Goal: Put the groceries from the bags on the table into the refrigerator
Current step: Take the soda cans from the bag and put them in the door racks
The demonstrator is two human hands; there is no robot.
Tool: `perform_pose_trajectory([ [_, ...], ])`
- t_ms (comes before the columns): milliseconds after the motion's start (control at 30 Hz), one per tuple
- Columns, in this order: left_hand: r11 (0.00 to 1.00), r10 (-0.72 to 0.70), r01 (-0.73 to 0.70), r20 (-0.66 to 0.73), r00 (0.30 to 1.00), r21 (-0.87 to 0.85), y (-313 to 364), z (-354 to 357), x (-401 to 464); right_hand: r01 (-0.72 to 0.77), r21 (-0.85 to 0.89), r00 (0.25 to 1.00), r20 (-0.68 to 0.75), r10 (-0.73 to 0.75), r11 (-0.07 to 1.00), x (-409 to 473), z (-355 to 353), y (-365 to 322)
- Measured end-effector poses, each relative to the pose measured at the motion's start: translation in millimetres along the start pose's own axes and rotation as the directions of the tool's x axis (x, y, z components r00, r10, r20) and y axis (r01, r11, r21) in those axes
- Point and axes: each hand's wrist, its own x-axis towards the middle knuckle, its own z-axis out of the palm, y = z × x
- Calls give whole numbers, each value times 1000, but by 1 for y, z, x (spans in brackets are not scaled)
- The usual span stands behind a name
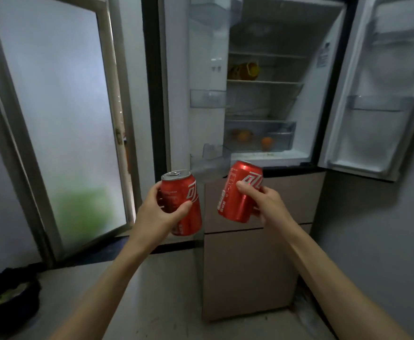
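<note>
Both forearms reach toward twelve o'clock, the left hand (163, 212) wrapped round an upright red aluminium cola can (181, 202), the right hand (266, 200) clasping a second red can (240, 191), tilted and nearer the open white refrigerator's glass shelves (264, 82).

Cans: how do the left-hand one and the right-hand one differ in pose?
The left can shows its silver top and leans slightly left; the right can leans right with little of its top showing. The left can sits lower, the right can higher and nearer the open fridge. Both are red, each gripped by one hand: left hand, right hand.
</note>
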Motion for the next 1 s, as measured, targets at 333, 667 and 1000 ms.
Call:
perform_pose_trajectory([
  [333, 938, 288, -250, -140, 947, 238, 11, 83, 167, 215, 1, 976, -30, -215, 977, 191, -30, -26],
  [667, 850, 288, -112, -275, 917, 514, 0, 129, 250, 259, -48, 961, 111, -252, 965, 309, -36, -26],
  [1000, 733, 72, 229, -408, 910, 640, -15, 149, 255, 395, -308, 885, 382, -268, 865, 347, -22, -7],
])
